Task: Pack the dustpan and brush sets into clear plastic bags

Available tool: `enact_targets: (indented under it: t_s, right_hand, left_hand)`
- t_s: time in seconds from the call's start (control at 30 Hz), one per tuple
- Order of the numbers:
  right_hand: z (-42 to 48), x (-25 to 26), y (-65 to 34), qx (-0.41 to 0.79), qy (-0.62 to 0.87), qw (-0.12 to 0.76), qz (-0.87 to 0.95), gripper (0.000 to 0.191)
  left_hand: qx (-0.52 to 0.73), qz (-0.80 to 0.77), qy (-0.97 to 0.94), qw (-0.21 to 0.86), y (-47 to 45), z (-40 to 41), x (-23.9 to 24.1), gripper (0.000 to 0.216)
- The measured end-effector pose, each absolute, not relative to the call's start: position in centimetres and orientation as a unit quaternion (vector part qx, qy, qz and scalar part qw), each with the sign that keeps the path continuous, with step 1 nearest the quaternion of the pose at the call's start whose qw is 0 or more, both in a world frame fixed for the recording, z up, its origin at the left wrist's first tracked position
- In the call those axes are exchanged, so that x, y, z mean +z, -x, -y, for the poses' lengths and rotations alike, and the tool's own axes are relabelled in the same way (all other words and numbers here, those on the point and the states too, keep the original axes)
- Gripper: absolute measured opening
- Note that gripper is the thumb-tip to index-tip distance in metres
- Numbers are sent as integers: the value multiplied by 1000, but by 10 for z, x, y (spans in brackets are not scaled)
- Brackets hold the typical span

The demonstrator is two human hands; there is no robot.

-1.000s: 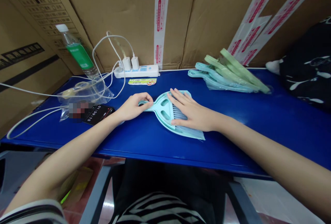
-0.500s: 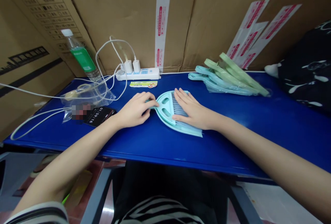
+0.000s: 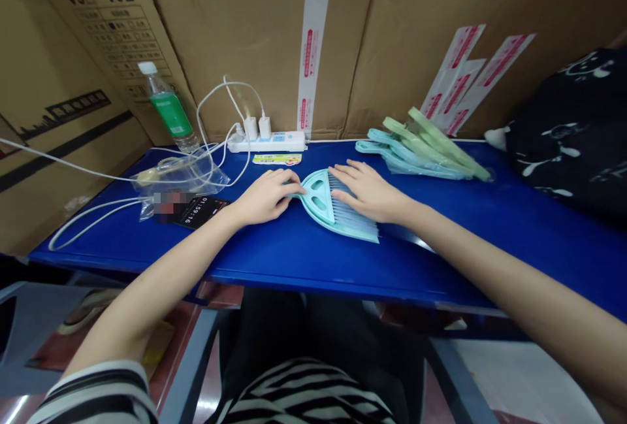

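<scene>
A light-blue hand brush [image 3: 321, 200] with grey-blue bristles lies flat on the blue table, its bristles toward the right. A matching light-blue rim shows under it, likely a dustpan, mostly covered. My left hand [image 3: 267, 196] is closed around the narrow handle at the left end, hiding most of it. Over the far part of the bristles rests my right hand [image 3: 369, 192], fingers stretched out and apart, holding nothing. Whether its palm presses on the bristles I cannot tell.
Several light-blue and green handled pieces [image 3: 421, 146] in clear plastic lie at the back right, near a black patterned bag [image 3: 568, 130]. On the left are a phone [image 3: 200, 210], a plastic bag, cables, a bottle [image 3: 171, 110] and a power strip [image 3: 269, 142]. Cardboard [image 3: 245, 32] stands behind.
My right hand has slid slightly toward the bristle tips and far side, uncovering more bristles. My left hand keeps hold of the handle. The camera view has shifted a little.
</scene>
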State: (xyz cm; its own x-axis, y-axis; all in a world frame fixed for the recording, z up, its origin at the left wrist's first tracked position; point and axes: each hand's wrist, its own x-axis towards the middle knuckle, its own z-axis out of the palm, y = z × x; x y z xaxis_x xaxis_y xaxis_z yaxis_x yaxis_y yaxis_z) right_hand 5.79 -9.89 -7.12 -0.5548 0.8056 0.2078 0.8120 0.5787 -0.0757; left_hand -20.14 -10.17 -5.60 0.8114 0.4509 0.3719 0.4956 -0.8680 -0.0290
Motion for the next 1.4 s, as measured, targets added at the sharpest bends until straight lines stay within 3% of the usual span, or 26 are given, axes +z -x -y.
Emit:
enact_targets:
  t_s: [0.3,0.8,1.0,1.27,1.4]
  right_hand:
    - [71,-26,-12,-165,406,-4,899,36]
    - [27,-27,35,-200,393,-37,897,31]
    - [38,-18,19,-206,403,-8,892,33]
    - [84,-12,-45,-183,445,116,869,29]
    - [109,-17,-75,-116,441,167,874,28]
  left_hand:
    - [-183,226,956,44,205,94,-58,30]
    - [-166,225,957,78,206,94,-58,30]
    - [-171,217,958,83,206,95,-58,29]
    - [-167,224,957,73,204,96,-56,29]
    - [-163,227,957,77,205,96,-55,30]
